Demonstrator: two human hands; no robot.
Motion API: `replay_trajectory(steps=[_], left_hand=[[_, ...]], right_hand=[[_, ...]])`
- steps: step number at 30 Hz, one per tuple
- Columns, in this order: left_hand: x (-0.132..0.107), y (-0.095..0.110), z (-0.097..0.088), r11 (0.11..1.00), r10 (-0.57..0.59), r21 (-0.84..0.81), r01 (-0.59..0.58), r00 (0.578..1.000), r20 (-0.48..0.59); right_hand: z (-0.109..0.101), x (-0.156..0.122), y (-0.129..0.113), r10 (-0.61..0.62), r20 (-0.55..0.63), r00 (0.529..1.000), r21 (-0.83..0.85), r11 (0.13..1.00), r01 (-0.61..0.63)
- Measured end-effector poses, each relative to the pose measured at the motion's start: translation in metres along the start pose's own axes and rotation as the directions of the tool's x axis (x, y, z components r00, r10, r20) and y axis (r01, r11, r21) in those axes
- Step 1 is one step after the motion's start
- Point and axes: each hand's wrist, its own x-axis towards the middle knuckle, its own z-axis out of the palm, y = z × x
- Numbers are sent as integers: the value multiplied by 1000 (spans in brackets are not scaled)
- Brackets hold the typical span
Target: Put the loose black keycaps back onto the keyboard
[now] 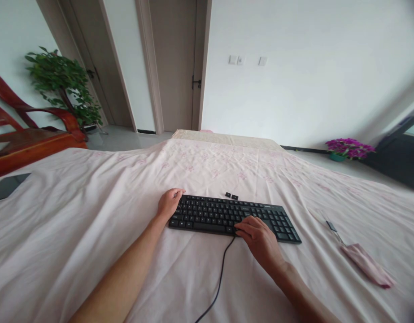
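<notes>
A black keyboard (227,214) lies on a bed covered with a pale pink sheet (92,215). My left hand (169,202) grips the keyboard's left end, fingers curled over its far corner. My right hand (259,235) rests on the near edge of the keys, right of the middle, fingers bent down onto them. Two loose black keycaps (232,196) sit on the sheet just beyond the keyboard. The keyboard's black cable (220,278) runs from its near edge toward me.
A small tool with a dark tip (333,226) and a folded pink cloth (366,264) lie on the sheet to the right. A dark flat object (6,186) sits at the left edge. A wooden chair (28,139), potted plant (63,85) and purple flowers (348,148) stand beyond.
</notes>
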Motion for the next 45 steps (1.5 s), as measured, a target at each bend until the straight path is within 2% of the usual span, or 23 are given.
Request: replay_trajectory(steps=[16,22,25,35,45], left_hand=[[1,-4,1,1000,7,23,-7,1000,7],[1,-5,2,1000,6,29,-7,1000,4],[1,-7,3,1000,-5,28,5,1000,7],[1,-5,2,999,-8,37,8,1000,14],[2,-9,3,999,5,40,-5,1000,13]], right_hand=[[-2,1,-10,52,52,997,-19,999,-51],[-3,0,-13,8,94,996,-115,993,2],[-5,-2,-12,-35,121,992,-108,993,48],[-8,-3,-10,-28,138,990,-59,998,37],[-7,-6,-13,-63,129,990,-162,983,84]])
